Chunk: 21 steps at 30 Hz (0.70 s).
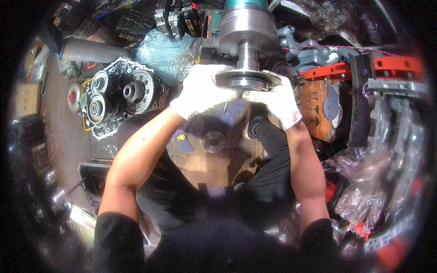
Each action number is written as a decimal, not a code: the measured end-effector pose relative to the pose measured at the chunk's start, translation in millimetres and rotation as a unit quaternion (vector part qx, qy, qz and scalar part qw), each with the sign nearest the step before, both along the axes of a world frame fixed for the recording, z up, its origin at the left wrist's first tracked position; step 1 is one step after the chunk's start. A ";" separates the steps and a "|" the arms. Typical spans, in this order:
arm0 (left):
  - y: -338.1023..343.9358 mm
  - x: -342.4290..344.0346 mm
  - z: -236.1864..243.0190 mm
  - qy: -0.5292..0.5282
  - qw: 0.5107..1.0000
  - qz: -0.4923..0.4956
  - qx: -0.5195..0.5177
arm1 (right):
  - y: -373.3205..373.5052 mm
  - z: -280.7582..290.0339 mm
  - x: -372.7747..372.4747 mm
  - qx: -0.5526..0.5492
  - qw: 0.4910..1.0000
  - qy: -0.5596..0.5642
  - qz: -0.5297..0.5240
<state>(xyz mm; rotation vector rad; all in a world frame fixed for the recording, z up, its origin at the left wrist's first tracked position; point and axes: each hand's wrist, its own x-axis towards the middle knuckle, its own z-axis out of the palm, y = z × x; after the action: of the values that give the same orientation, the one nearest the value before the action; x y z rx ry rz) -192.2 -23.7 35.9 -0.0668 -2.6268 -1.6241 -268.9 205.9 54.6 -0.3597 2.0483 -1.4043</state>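
A round metal disc with a thick hub [246,83] hangs level in front of me, against the lower end of a shiny stepped steel shaft [248,32] with a teal top. My left hand [200,91], in a white glove, grips its left rim. On the opposite rim my right hand [278,98], gloved the same way, is closed with the thumb underneath. Whether the disc is fixed to the shaft cannot be told. The fingers behind the disc are partly hidden.
An opened gearbox housing with several gears [123,98] lies on the left, near bubble wrap [166,52]. Blue-grey plates [232,111] and a cardboard sheet [200,168] are below my hands. To the right are a red perforated beam [396,68] and plastic-wrapped metal parts [364,204].
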 end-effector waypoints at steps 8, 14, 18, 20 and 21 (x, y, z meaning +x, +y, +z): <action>-1.4 -0.2 -0.4 -0.004 1.000 -0.004 0.010 | 0.0 2.3 -0.3 0.014 1.000 0.002 0.001; -1.4 -0.3 0.3 -0.003 1.000 -0.005 0.016 | -0.3 2.2 0.1 0.007 1.000 -0.003 -0.001; -1.7 -0.4 1.1 0.001 1.000 -0.005 0.001 | -0.9 2.1 0.5 -0.015 1.000 -0.022 -0.011; -1.1 -0.3 1.8 0.003 1.000 -0.004 0.000 | -1.2 2.6 0.4 -0.010 1.000 -0.008 -0.003; -0.9 -0.3 2.2 0.004 1.000 -0.003 0.000 | -1.3 3.0 0.4 -0.003 1.000 0.003 0.001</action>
<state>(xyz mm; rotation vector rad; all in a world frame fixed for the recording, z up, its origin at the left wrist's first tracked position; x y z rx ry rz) -192.5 -24.5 38.0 -0.0808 -2.6223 -1.6218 -268.5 204.6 57.6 -0.3695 2.0479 -1.4096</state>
